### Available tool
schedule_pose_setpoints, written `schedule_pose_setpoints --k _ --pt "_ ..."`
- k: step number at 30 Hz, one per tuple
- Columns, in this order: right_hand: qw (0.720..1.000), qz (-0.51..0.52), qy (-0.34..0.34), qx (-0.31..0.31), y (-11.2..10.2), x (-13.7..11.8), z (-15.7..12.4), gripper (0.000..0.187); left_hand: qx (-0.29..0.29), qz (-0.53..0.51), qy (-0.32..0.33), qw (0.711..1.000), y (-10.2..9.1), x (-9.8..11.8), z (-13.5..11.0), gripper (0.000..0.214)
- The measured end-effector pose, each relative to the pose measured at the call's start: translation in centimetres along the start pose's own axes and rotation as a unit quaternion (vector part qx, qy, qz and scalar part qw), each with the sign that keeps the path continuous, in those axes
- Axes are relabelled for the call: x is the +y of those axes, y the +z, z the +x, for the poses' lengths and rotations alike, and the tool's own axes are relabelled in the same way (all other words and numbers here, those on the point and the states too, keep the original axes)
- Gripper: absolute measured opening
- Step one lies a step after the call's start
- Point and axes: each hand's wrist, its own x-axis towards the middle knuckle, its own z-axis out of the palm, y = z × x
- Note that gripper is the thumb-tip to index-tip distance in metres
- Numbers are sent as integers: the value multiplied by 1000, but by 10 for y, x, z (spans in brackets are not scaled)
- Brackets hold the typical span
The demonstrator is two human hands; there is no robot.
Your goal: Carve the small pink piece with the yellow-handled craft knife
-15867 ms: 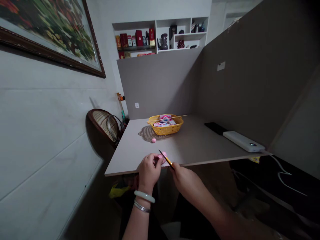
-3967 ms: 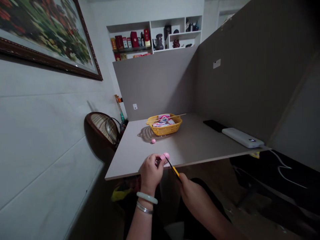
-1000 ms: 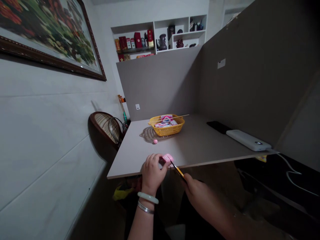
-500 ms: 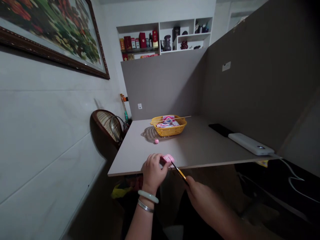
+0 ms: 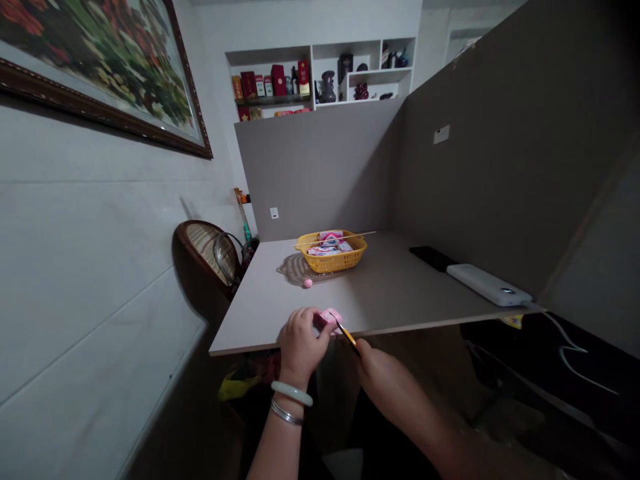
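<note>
My left hand (image 5: 301,340) is shut on a small pink piece of soft clay or foam (image 5: 329,319) at the table's front edge. My right hand (image 5: 384,377) grips a slim yellow-handled knife (image 5: 347,337), and its dark blade tip meets the pink piece. A small pink ball (image 5: 308,283) lies farther back on the grey table (image 5: 360,297), next to a woven placemat (image 5: 295,271). A pale green bangle (image 5: 291,393) and silver bangles (image 5: 287,413) circle my left wrist.
A yellow plastic basket (image 5: 331,253) holds pink packets, with a wooden skewer (image 5: 334,241) across it. A black phone (image 5: 433,258) and white power bank (image 5: 487,285) lie against the right partition (image 5: 500,167). A round woven object (image 5: 204,257) hangs beyond the table's left edge.
The view has shifted slightly left and down. My right hand and the knife sit farther left than half a second ago, with the blade tip pressed closer into the pink piece.
</note>
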Motion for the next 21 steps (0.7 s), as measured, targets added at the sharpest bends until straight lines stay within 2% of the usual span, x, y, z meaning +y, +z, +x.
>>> schedule_pose_setpoints --k 3,9,15,21 --pt "1000 -2 -8 4 -1 -2 4 21 3 1 -5 1000 1 -1 1 18" --pt "1000 12 6 -5 7 11 -9 22 -6 -9 2 1000 0 -1 -1 18" --pt "1000 8 -15 14 3 1 5 21 -3 0 -5 1000 0 0 -1 17" --pt "1000 13 9 -4 8 13 -11 22 -4 -1 -1 1000 -1 1 -1 20"
